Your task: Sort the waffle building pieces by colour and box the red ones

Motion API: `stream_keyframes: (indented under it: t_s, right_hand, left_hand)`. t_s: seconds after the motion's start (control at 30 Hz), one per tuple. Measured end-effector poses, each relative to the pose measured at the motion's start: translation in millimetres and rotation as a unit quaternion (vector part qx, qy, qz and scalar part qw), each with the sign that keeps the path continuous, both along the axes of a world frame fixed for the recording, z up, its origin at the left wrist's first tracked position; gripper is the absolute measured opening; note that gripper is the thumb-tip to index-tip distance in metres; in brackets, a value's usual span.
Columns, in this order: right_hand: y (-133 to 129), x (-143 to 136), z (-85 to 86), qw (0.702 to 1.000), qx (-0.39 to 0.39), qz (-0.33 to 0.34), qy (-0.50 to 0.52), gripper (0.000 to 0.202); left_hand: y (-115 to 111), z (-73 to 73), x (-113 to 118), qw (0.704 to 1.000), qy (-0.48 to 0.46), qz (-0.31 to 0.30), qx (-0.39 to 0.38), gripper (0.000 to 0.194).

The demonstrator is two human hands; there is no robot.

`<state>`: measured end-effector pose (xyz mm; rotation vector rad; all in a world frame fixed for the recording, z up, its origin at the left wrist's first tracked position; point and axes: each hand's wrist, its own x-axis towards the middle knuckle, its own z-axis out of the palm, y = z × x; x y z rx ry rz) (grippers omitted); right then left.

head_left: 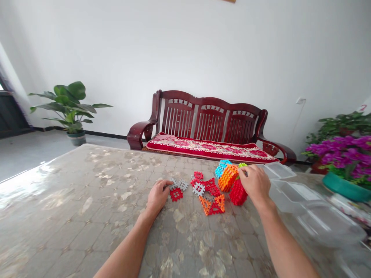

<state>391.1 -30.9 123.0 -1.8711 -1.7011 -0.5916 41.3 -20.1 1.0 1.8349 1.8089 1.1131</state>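
My left hand (158, 196) rests on the table with its fingers closed at the edge of a grey notched building piece (173, 183). Just beside it lie another grey piece (182, 185) and a red square piece (176, 194). My right hand (257, 184) is closed in a pinch over the sorted stacks; what its fingertips hold is hidden. Under and around it are a red stack (238, 194), an orange stack (227, 178), a blue stack (222, 168) and some green pieces (242, 165). Between my hands lie loose red pieces (211, 187), a grey square (198, 189) and orange triangles (205, 205).
Clear plastic boxes (292, 195) and a clear lid (330, 222) stand right of my right arm. A teal pot (346, 187) with purple flowers is at the right edge. Beyond the patterned table (116, 216) are a wooden bench (210, 119) and a potted plant (71, 104).
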Motion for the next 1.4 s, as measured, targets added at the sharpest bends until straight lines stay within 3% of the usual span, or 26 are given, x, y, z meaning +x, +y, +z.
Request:
stream_keyframes:
  t_s: [0.07, 0.2, 0.33, 0.5, 0.77, 0.97, 1.13, 1.4]
  right_hand:
    - [-8.8, -10.5, -6.1, 0.998, -0.028, 0.041, 0.03, 0.024]
    - [-29.9, -35.9, -34.8, 0.977, -0.177, 0.118, 0.03, 0.018]
    - [-43.7, -51.5, -65.2, 0.968, -0.224, 0.112, -0.025, 0.025]
    - [-47.5, -54.3, -81.4, 0.957, -0.273, 0.088, -0.046, 0.019]
    - [-47.5, -50.2, -88.0, 0.966, -0.245, 0.077, -0.015, 0.021]
    - [-45.6, -42.3, -80.8, 0.98, -0.146, 0.083, 0.103, 0.036]
    - [-40.3, -41.0, -90.7, 0.946, -0.165, 0.122, 0.25, 0.036]
    - [-33.6, -32.6, -113.1, 0.918, -0.195, 0.16, 0.307, 0.036]
  left_hand:
    - [0.0, 0.4, 0.2, 1.0, -0.002, 0.001, -0.001, 0.029]
    - [-0.1, 1.2, 0.3, 1.0, -0.006, 0.001, 0.0, 0.029]
    - [-0.5, 1.8, 0.3, 1.0, -0.006, 0.001, -0.003, 0.03]
    - [-0.8, 1.5, 0.4, 1.0, -0.003, 0.0, -0.001, 0.029]
    - [-0.1, -0.1, -0.4, 1.0, -0.007, -0.003, 0.0, 0.029]
    - [-0.2, 0.8, 1.2, 1.0, 0.005, 0.0, -0.005, 0.029]
    - [-0.6, 0.7, 1.3, 1.0, 0.005, -0.002, 0.003, 0.03]
    - [-1.3, 1.2, 1.5, 1.0, 0.003, -0.003, 0.0, 0.029]
